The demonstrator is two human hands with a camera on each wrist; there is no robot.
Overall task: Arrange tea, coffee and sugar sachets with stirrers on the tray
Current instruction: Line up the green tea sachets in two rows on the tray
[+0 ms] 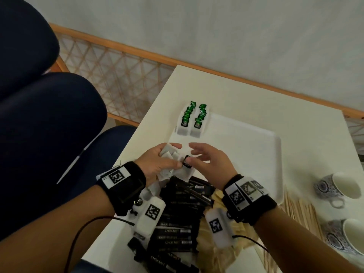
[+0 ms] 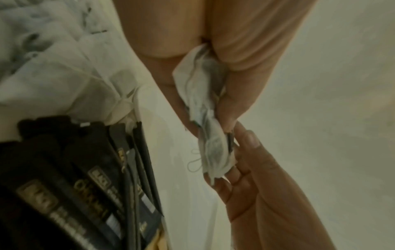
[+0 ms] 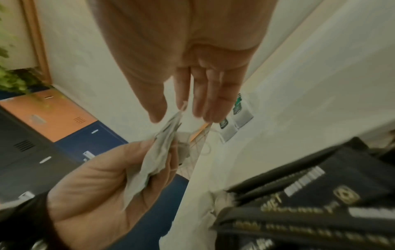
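My left hand [image 1: 157, 164] grips a crumpled bunch of white tea bags [image 1: 167, 154] just above the near left edge of the white tray [image 1: 256, 160]. The right hand [image 1: 204, 162] pinches a black tea bag tag [image 1: 186, 164] from that bunch between thumb and fingers. From the left wrist, the bunch of tea bags [image 2: 205, 104] hangs from my left fingers and the right thumb [image 2: 250, 140] presses the tag. Two rows of green-tagged tea bags [image 1: 194, 119] lie in the tray's far left corner. Black coffee sachets [image 1: 183, 211] are heaped under my wrists.
Wooden stirrers [image 1: 301, 209] lie right of the tray, near two patterned cups [image 1: 338, 189]. Beige sachets [image 1: 218, 196] lie under my right wrist. The table's left edge [image 1: 137, 134] drops to a dark blue seat; a rattan rail runs behind.
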